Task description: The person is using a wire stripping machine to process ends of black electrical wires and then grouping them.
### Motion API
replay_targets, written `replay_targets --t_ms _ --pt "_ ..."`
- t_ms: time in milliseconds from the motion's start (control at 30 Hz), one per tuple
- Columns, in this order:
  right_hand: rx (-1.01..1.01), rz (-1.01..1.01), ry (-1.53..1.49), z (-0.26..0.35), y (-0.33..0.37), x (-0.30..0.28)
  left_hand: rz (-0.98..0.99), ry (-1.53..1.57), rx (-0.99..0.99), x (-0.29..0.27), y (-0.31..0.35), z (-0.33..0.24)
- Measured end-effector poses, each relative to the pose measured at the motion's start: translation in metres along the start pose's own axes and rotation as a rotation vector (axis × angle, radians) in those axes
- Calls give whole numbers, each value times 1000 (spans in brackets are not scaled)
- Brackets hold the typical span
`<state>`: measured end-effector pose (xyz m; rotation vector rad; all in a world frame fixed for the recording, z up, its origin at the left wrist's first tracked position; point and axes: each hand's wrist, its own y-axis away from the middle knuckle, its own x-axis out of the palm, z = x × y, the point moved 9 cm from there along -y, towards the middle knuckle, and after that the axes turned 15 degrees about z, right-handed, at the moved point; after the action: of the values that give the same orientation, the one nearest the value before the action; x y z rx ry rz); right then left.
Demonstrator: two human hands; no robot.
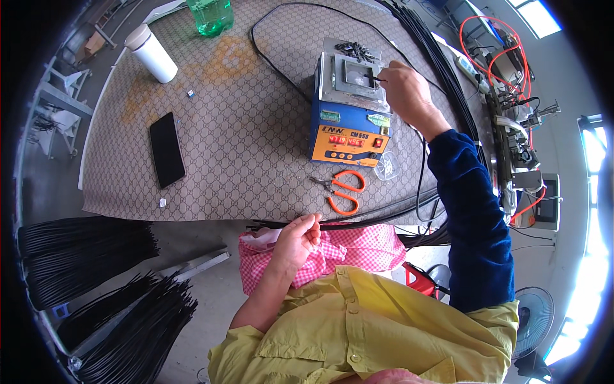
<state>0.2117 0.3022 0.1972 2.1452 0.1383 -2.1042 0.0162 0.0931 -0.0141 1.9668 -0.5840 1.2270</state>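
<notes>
The left hand [297,240] curls shut around the ends of black cables [358,221] at the table edge [192,214], over a pink checked cloth [358,249]. Orange scissors [342,191] lie beyond. Farther off, the right hand [406,89] pinches a thin black wire end [369,77] in the blue solder pot [348,109].

Right hand [404,89] dips wire [371,78] into solder pot [350,115].

black cable end [369,77] | thin, dipped in solder pot [350,112] | blue box, upright on table
</notes>
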Motion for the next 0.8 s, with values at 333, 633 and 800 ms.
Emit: replay_targets --t_ms 333,633,800 --pt "29 22 -3 1 2 7 21 -9 9 -2 -1 1" --pt "51 34 -19 0 1 10 6 21 -4 -2 -1 1" --pt "24 -20 -35 -2 3 3 11 21 -6 -2 0 1"
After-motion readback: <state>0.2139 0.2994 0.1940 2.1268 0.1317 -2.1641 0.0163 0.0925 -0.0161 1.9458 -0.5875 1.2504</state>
